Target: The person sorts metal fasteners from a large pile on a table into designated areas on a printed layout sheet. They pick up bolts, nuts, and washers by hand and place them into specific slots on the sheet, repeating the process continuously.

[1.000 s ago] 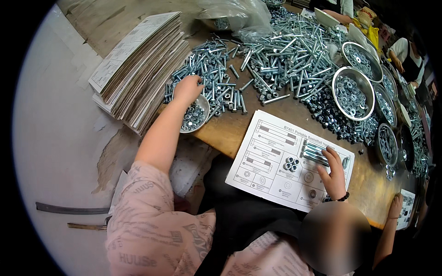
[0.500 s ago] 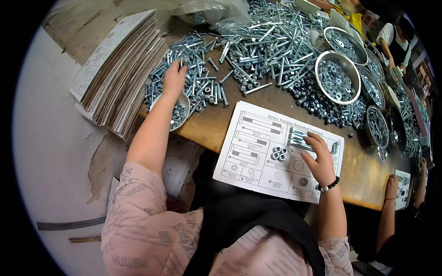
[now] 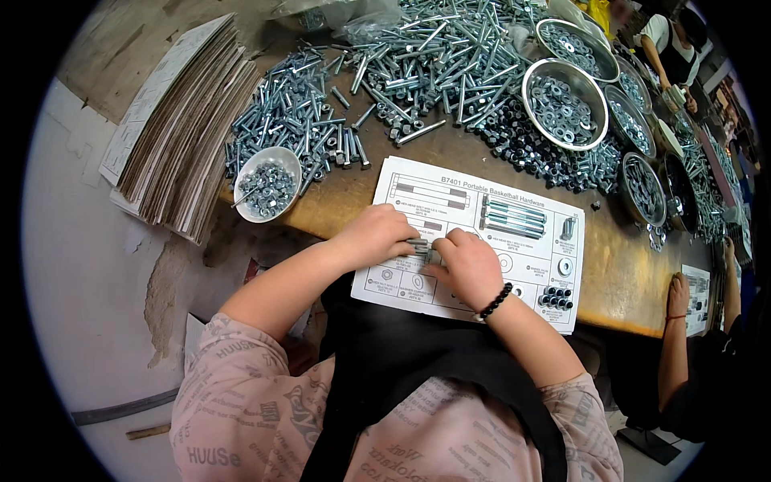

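Observation:
A printed card (image 3: 369, 269) with outline drawings of hardware lies before me on the table. Over its left half, my left hand (image 3: 377, 237) is closed on a few short bolts (image 3: 418, 247). My right hand (image 3: 467, 267), fingers curled, meets the other end of these bolts and hides part of the card. Several long bolts (image 3: 514, 218) lie side by side on the card's upper part. To their right are shorter bolts (image 3: 568, 229), a washer (image 3: 564, 267) and a group of dark-centred nuts (image 3: 556, 298).
A white bowl of nuts (image 3: 269, 189) stands at the table's left edge, near a tall stack of cards (image 3: 177, 120). Loose bolts (image 3: 434, 60) and dark nuts (image 3: 534, 161) are heaped behind the card. Metal bowls of washers (image 3: 564, 104) stand right. Other people's hands (image 3: 679, 296) are further right.
My left hand has come back from the bolt pile to the card with short bolts. My right hand has moved left to meet it, uncovering the long bolts. The view has shifted slightly.

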### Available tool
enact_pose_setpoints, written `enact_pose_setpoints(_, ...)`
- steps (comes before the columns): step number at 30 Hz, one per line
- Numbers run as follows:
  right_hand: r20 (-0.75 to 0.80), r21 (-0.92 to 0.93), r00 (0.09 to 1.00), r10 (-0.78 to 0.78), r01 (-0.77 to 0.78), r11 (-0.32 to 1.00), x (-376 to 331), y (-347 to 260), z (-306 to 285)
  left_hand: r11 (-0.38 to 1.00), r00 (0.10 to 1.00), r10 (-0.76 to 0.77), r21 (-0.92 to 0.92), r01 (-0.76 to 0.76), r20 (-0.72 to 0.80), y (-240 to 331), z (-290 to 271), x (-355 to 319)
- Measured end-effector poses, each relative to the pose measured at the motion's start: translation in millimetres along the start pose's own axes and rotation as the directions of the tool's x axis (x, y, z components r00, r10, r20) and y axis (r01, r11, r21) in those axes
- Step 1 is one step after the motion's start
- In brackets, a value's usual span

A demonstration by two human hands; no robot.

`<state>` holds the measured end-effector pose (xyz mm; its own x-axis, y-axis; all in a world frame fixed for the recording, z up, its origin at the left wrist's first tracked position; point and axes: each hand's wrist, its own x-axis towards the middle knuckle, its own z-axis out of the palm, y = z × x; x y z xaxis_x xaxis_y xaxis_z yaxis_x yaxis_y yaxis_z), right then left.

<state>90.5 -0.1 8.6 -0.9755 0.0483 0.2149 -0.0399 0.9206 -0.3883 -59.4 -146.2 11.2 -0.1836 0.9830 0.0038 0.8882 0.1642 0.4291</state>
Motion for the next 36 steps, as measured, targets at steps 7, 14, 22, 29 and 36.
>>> enact_pose_setpoints(7, 0.017, -0.058, 1.000, 0.005, -0.004, 0.998, -1, 0, 7, 0.992, 0.995, -0.100, -0.084, 0.097, -0.029, -3, -2, -23)
enact_pose_setpoints(14, 0.002, -0.019, 0.998, 0.060, -0.060, 0.998, 0, -2, 4, 0.995, 0.997, -0.033, -0.092, 0.027, -0.064, -8, 7, -25)
enact_pose_setpoints(22, 0.033, 0.022, 0.999, 0.035, -0.036, 0.999, 2, 0, 3, 0.996, 0.993, -0.013, -0.084, 0.004, -0.116, -7, 4, -27)
enact_pose_setpoints(29, -0.016, 0.114, 0.997, 0.075, -0.073, 0.991, -6, 10, -20, 0.933, 0.844, -0.354, -0.093, 0.347, -0.403, -46, -54, -66)
enact_pose_setpoints(36, -0.047, 0.153, 0.990, 0.133, -0.125, 0.980, -10, 14, -32, 0.779, 0.827, -0.523, 0.280, 0.562, -0.205, -93, -97, -112)
